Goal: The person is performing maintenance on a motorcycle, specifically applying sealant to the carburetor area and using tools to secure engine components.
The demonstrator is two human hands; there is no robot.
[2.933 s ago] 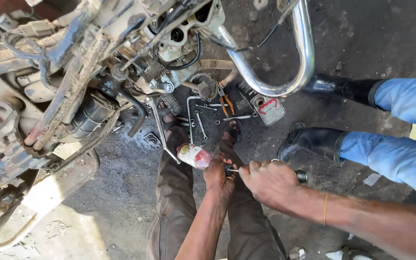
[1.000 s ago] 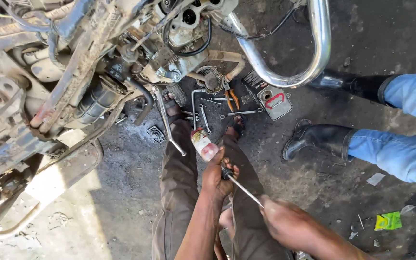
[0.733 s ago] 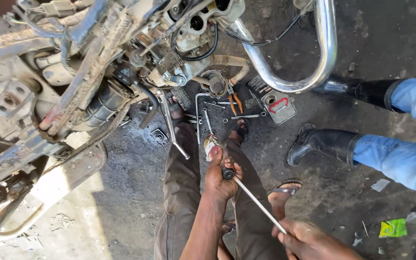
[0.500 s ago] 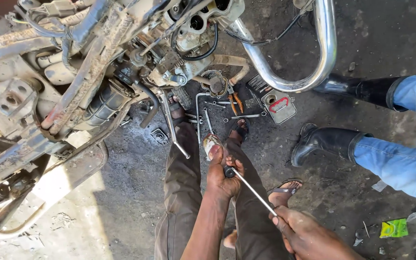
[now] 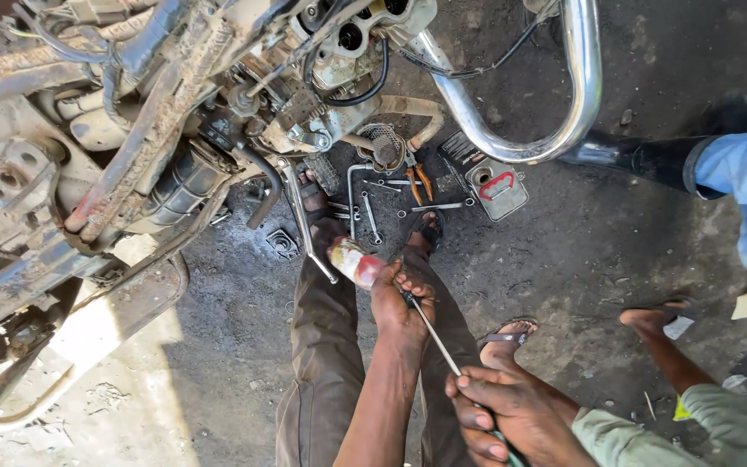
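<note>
- Left hand (image 5: 398, 298): fingers curled tight around a small cylindrical part (image 5: 354, 262) with a red and white end, held above the person's knees, over the oily ground (image 5: 616, 233) and just below the stripped motorcycle frame (image 5: 157, 147).
- Right hand (image 5: 512, 415): at the lower edge of the view, fingers wrapped closed round the handle of a long screwdriver (image 5: 432, 333); its thin shaft runs up and left, and the tip meets the left hand at the part.
- Whether this dark hand over a greenish sleeve is the wearer's own or a co-worker's cannot be told for certain.
- Loose tools (image 5: 373, 203): spanners and orange-handled pliers lie on the ground beyond the sandalled feet, beside a small grey metal cover (image 5: 499, 188) with a red mark, under the chrome guard bar (image 5: 555, 130).
- A second person's black boot (image 5: 641, 160) and blue trouser leg stand at the right edge.
- Risk, as judged: the screwdriver tip bears close to the left fingers; a slip off the greasy part could stab the palm.
- Risk, as judged: the part could twist free of the oily grip and drop among the tools.
</note>
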